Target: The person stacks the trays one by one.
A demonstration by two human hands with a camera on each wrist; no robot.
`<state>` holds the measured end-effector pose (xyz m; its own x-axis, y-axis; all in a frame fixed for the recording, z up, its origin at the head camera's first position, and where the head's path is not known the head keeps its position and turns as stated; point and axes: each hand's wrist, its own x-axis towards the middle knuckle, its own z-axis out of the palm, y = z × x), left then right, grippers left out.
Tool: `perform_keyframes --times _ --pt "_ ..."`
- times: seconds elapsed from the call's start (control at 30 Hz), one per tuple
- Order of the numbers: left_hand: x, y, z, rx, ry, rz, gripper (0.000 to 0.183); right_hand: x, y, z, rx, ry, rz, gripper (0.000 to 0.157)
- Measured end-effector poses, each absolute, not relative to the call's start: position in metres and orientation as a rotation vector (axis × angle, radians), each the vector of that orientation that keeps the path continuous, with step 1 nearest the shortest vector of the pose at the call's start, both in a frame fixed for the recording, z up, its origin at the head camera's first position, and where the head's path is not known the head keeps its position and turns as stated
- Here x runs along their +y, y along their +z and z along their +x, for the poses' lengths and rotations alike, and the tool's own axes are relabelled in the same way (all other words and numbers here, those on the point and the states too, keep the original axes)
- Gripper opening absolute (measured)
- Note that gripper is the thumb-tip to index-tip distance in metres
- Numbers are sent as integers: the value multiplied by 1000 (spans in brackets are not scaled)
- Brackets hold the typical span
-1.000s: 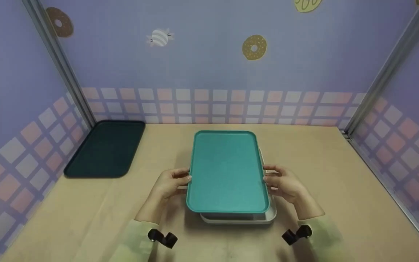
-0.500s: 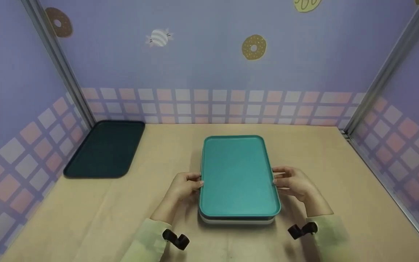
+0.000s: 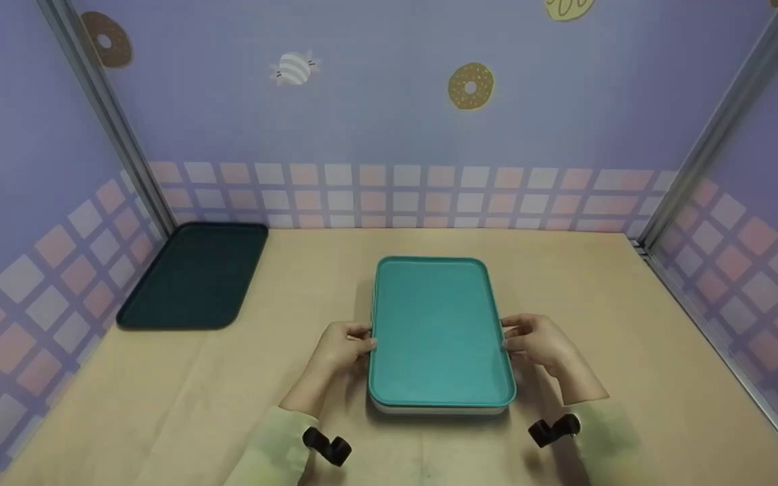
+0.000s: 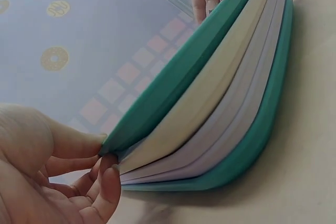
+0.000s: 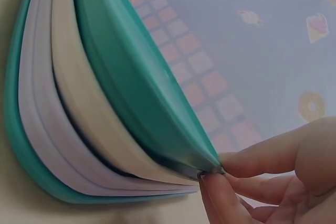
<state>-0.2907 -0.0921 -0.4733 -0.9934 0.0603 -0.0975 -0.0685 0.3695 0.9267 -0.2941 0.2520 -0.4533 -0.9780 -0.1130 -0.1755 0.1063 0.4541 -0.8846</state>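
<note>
A teal tray (image 3: pixel 439 331) lies over a stack of trays, its long sides running away from me. My left hand (image 3: pixel 342 347) pinches its left rim between thumb and fingers, and my right hand (image 3: pixel 541 344) pinches the right rim opposite. Below it, the left wrist view shows a cream tray (image 4: pixel 199 106), then pale lavender trays (image 4: pixel 231 116), and another teal tray (image 4: pixel 261 137) at the bottom. In the right wrist view, the top tray's edge sits close over the cream tray, with a narrow dark gap near my fingertips (image 5: pixel 212 184).
A dark green tray (image 3: pixel 196 277) lies flat at the back left, by the patterned side wall. Pink and white checked walls (image 3: pixel 389 196) with metal corner posts (image 3: pixel 720 128) close in the beige tabletop (image 3: pixel 598 290) at the back and both sides.
Both hands have moved the teal tray right and down, from above the stack's left side into line over it. Its near edge now covers most of the trays below.
</note>
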Motion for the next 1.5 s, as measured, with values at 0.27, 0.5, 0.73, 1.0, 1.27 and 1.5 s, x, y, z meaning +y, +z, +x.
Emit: perform_keyframes --times 0.27,0.5,0.73,1.0,1.27,1.5 --pt "-92 -472 -290 2557 1648 -17 37 246 -457 -294 2553 -1516 1 46" --pt "-91 -472 -288 2572 1636 -22 38 240 -457 -293 2593 -1510 8 46" --pt "-91 -473 -288 2595 1633 8 40 234 -458 -291 2693 -1441 37 44" --pt "-91 -473 -287 2635 1613 47 40 232 -461 -291 2750 -1357 33 44" --pt "-92 -476 -290 2491 1676 -57 48 237 -464 -296 2554 -1446 74 59" --pt "-96 -479 -293 2273 1790 -92 60 247 -470 -302 2334 -1584 94 70"
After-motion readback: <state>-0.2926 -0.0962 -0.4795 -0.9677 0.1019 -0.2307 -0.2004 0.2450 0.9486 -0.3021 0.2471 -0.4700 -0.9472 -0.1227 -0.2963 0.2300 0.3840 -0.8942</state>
